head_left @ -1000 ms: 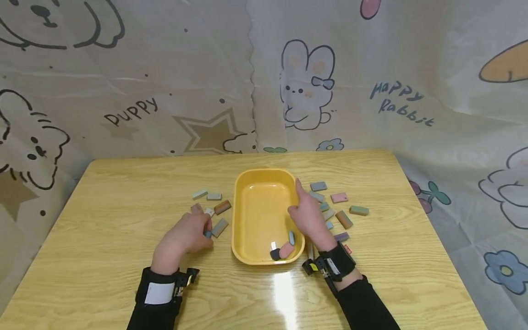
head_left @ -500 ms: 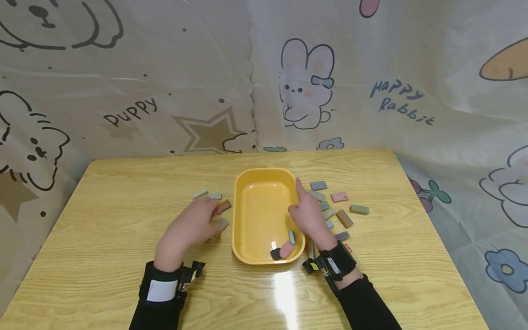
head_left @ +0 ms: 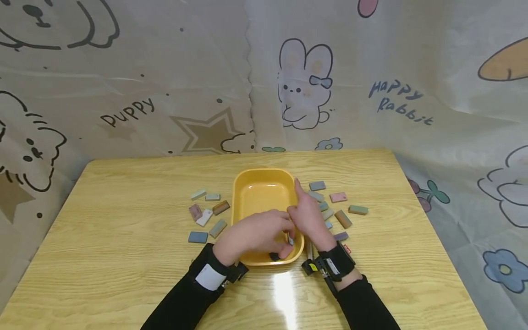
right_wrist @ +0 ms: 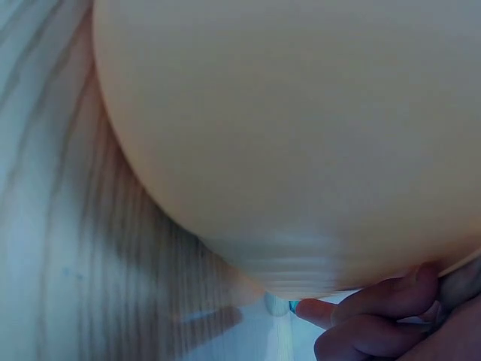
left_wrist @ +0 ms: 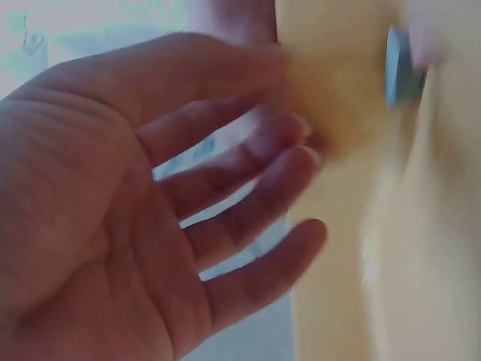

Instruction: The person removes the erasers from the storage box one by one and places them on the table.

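My left hand (head_left: 260, 231) reaches over the near part of a yellow plastic tray (head_left: 264, 170), fingertips close to the small blocks lying there. Nothing shows between its loosely curved fingers in the left wrist view. Beside those fingers lie a pink block (head_left: 285, 251), a black block (head_left: 274, 256) and a grey-blue block (left_wrist: 404, 69). My right hand (head_left: 310, 219) grips the tray's right rim, thumb over the inside and the other fingers outside. In the right wrist view its curled fingers (right_wrist: 376, 316) sit against the tray's outer wall.
Left of the tray lie several small rectangular blocks, among them a blue block (head_left: 198, 237), a white block (head_left: 204, 217) and a brown block (head_left: 221, 207). More blocks are scattered on the right, including a green block (head_left: 358, 210). A printed cloth (head_left: 185, 68) hangs behind the wooden table (head_left: 123, 256).
My left hand has moved right, from the blocks on the left to above the tray, uncovering the blue and white blocks. The right hand stays on the rim.
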{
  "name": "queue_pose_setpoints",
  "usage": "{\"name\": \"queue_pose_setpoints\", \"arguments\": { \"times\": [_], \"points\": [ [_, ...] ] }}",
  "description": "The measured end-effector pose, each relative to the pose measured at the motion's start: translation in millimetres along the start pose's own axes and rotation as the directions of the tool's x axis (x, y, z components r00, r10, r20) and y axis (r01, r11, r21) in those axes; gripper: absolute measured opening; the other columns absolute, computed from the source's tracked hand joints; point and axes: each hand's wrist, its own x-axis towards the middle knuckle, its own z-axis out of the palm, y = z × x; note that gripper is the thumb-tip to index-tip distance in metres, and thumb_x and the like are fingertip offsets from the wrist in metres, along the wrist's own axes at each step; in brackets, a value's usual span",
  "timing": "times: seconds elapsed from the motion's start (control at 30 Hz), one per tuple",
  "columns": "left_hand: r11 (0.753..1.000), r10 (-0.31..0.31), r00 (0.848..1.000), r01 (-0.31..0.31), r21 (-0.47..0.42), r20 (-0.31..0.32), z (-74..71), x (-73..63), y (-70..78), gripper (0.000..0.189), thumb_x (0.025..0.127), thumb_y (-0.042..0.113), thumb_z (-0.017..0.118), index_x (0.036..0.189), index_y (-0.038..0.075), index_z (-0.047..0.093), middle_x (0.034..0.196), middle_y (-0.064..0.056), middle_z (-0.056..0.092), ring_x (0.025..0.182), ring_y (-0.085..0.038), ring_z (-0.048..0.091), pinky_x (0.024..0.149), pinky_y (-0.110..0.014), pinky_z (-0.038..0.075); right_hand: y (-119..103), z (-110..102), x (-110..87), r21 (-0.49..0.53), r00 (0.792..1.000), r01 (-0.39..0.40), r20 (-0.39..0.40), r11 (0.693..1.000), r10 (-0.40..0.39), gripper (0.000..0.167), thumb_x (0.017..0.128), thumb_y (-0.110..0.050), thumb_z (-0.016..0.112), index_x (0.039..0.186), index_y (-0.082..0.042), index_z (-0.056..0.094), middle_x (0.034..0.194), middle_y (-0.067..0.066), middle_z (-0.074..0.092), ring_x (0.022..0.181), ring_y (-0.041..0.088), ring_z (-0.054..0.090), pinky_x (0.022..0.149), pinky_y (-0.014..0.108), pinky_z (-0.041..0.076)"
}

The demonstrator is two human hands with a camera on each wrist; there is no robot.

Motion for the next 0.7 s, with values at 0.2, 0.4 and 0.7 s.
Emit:
{"name": "queue_pose_setpoints", "arguments": {
  "times": [0.2,0.4,0.7],
  "points": [
    [0.988,0.106,0.989,-0.116,0.099,0.107,12.3,8.4,5.2,0.01,0.086,0.01,0.068,0.092,0.017,0.072,0.088,0.003,0.061,0.076,-0.007,0.049,0.066,-0.017,0.039,-2,1,-0.6,0.009,1.0,-0.01,-0.004,1.0,0.01,0.08,0.084,-0.002,0.055,0.154,-0.004,0.018,0.085,0.018,0.06,0.044,0.018,0.043,0.047,0.029,0.039],
    [0.956,0.122,0.98,-0.158,0.246,0.155,18.4,12.1,5.9,0.012,0.085,0.009,0.067,0.081,0.02,0.069,0.073,0.007,0.048,0.074,-0.009,0.046,0.063,-0.018,0.036,-3,0,-0.4,0.027,1.0,-0.02,0.011,0.999,0.019,0.079,0.085,-0.003,0.055,0.155,-0.006,0.017,0.064,0.009,0.048,0.04,0.016,0.04,0.044,0.028,0.038],
    [0.948,0.099,0.975,-0.154,0.279,0.201,27.8,16.3,3.7,0.012,0.085,0.005,0.067,0.084,0.017,0.068,0.078,0.007,0.048,0.072,-0.007,0.047,0.066,-0.017,0.037,-3,0,-0.4,0.011,1.0,-0.022,0.013,1.0,0.022,0.079,0.085,-0.003,0.054,0.155,-0.006,0.016,0.064,0.009,0.049,0.041,0.016,0.039,0.044,0.028,0.037]
  ]
}}
